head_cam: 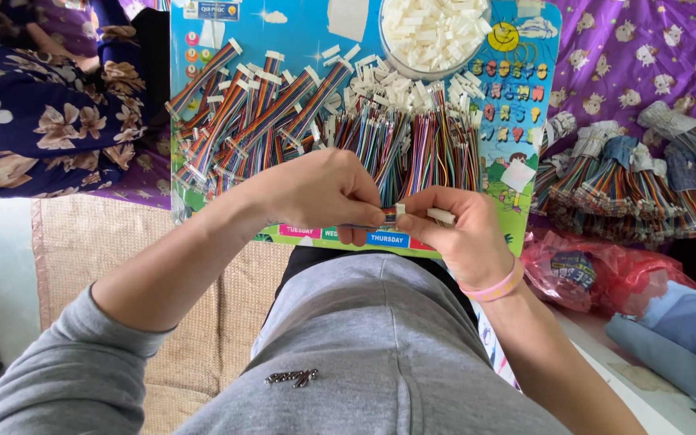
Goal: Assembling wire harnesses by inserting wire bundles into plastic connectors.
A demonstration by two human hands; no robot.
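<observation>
Your left hand (pixel 320 192) and right hand (pixel 453 229) pinch one small striped cable (pixel 390 215) between them over the blue picture board (pixel 525 105), with a white connector (pixel 441 216) in your right fingers, a red bag (pixel 606 270) lying rightward.

Both hands — left hand (pixel 324 193), right hand (pixel 453 229) — pinch a small wire bundle (pixel 391 214) over the colourful board (pixel 525 121).
</observation>
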